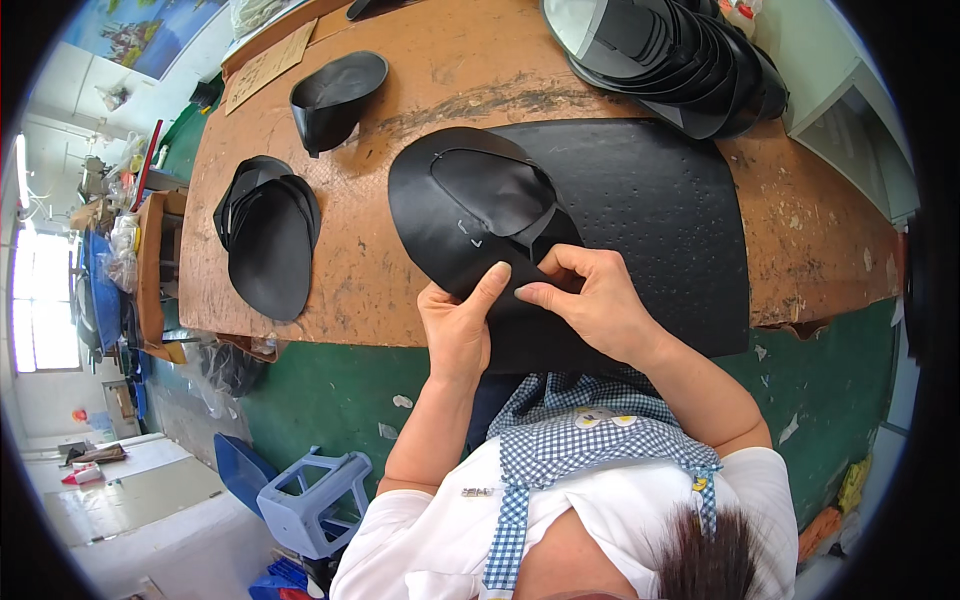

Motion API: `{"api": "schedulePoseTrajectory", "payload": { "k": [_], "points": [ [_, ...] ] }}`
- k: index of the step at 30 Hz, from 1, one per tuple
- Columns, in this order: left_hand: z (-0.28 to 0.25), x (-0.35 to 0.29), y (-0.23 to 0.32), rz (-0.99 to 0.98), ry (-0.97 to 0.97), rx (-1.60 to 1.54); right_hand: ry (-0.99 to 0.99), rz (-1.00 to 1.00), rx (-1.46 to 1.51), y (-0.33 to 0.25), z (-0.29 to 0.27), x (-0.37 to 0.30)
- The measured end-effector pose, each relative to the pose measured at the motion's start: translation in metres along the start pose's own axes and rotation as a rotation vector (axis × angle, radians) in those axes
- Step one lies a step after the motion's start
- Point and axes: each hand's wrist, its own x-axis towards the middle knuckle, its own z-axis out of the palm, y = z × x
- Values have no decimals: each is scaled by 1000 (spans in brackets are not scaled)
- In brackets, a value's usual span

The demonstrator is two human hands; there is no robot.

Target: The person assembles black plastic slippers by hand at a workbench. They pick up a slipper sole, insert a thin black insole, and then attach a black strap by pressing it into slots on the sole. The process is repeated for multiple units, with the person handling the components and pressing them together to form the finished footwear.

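Observation:
A large, curved black leather-like piece [425, 210] lies in front of me, partly over a black pitted mat [670, 220]. Its rounded end points to the far left, and short white marks show on its surface. On top of it is a smaller oval panel with a raised outline, with a folded strip at its near end. My left hand [458, 325] grips the near left edge, thumb on top and fingers underneath. With thumb and forefinger closed, my right hand [595, 305] pinches the piece's near part; the exact spot is partly hidden.
Several black curved pieces are stacked at the far right [680, 70]. A smaller black stack [270, 235] lies on the left, and a single cupped black piece [340, 95] beyond it. The wooden table [350, 230] ends close to me. A blue-grey stool [315, 500] stands at lower left.

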Motion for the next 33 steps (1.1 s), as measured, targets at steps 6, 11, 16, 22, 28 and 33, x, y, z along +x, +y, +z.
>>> {"api": "schedulePoseTrajectory", "payload": {
  "k": [6, 11, 16, 22, 28, 33],
  "points": [
    [-4, 7, 6, -92, 43, -96, 2, -36, 77, 9, 3, 0],
    [-8, 18, 13, 3, 47, -15, 2, -38, 15, 7, 4, -3],
    [14, 25, 20, 260, 30, 548, -97, 71, -123, -4, -1, 10],
    [42, 14, 23, 382, -127, 537, 15, -7, 957, 11, -3, 20],
    [28, 1, 16, 466, -396, 998, 56, 58, 1130, 23, -14, 25],
    [38, -4, 23, 629, -499, 1115, -46, -73, 1167, 38, -23, 35]
  ]
}}
